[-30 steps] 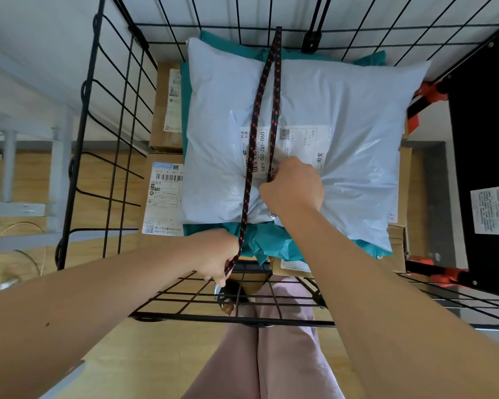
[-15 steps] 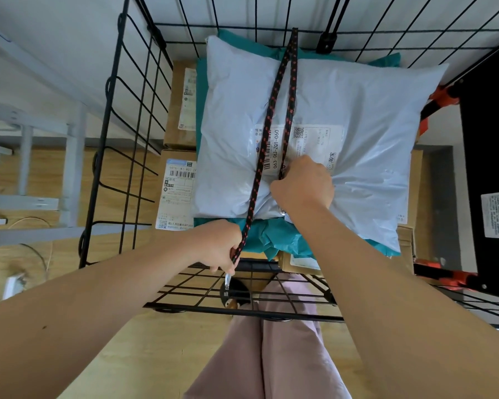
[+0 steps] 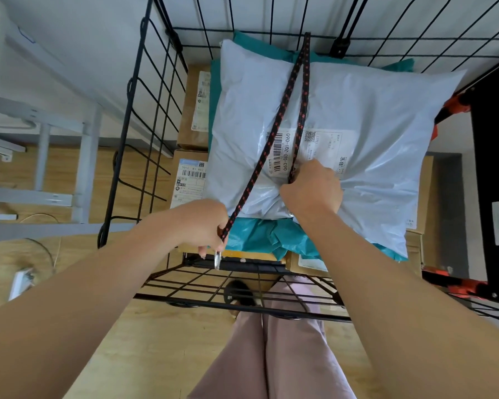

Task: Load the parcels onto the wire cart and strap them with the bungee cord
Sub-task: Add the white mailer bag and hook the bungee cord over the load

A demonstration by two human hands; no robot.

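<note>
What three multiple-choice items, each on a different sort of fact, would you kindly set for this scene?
1. Where does the grey bag lie relative to the teal bag? A) on top of it B) beneath it C) beside it
2. What colour are the flecks on the black cord? A) white B) red C) yellow
3. What is the left hand doing? A) resting flat B) hanging free C) gripping the cord
Key: 1 A, teal shows beneath its edges; 2 B, red dots mark both strands; 3 C, fingers curl round the cord above its hook.
</note>
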